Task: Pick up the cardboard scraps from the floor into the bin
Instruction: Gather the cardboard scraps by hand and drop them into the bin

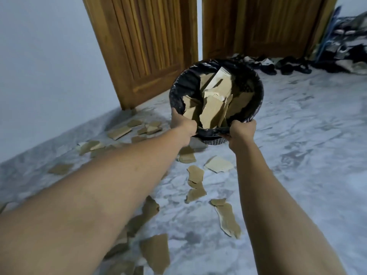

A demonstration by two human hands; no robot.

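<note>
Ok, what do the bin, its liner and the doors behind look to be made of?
Bin: seemingly woven or mesh plastic, going by the patterned wall under the liner; hard to confirm. Liner: thin black plastic film, glossy and crinkled. Doors: varnished wood, with warm grain and vertical slats.

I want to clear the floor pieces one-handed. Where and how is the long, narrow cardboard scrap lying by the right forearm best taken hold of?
Judging from its pose, take the long, narrow cardboard scrap at its near end, where a pale edge seems to curl off the grey marbled floor. Come from above on the near side and pinch across its narrow width, since the rest lies flat.
</note>
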